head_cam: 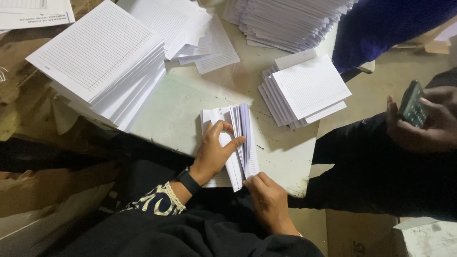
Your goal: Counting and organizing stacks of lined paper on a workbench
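I am fanning a small stack of ruled sheets (238, 143) on the pale desk (185, 109): my left grip (214, 152) is pinching into its leaves with thumb and fingers, my right grip (269, 200) is bracing its near corner. Beyond my grips, taller paper piles (102, 62) are lying.

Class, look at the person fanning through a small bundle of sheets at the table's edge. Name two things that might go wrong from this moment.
1. The fanned bundle of sheets overhangs the near edge of the table, pinched by the left hand and right hand; a slip may spill sheets to the floor.
2. The tall stack of lined paper leans in steps over the table's left edge and might slide off if bumped.
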